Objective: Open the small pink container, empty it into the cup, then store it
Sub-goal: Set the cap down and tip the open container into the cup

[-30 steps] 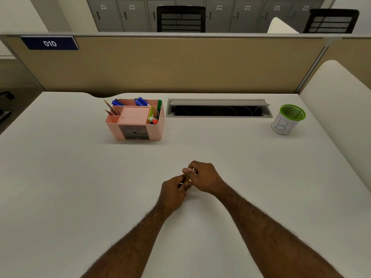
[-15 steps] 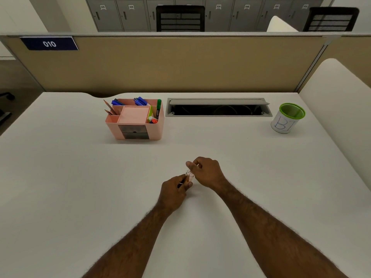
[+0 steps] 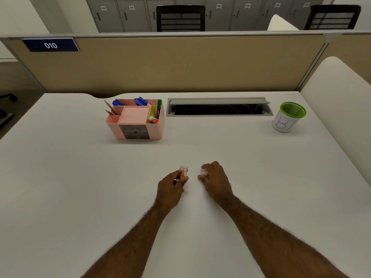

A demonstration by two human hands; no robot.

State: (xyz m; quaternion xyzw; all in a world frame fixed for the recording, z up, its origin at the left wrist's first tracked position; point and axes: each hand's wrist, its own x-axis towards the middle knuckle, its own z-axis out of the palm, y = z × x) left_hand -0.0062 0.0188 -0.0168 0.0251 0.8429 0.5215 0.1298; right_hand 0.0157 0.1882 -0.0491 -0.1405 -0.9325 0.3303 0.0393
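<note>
You have one small pink container (image 3: 183,170) and its one lid (image 3: 204,171) near the desk's (image 3: 60,177) front middle, with two hands over them. One green-rimmed cup (image 3: 289,116) stands by the back right corner. One pink organizer (image 3: 136,119) sits toward the back edge, beside one open cable tray (image 3: 218,107).

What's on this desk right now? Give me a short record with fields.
left hand: holds the open vial upright
right hand: holds the pink cap, apart from the vial
cup: far right, green rim, upright
organizer: pink, far left of centre, pens inside
desk: white
contents of vial: too small to tell
</note>
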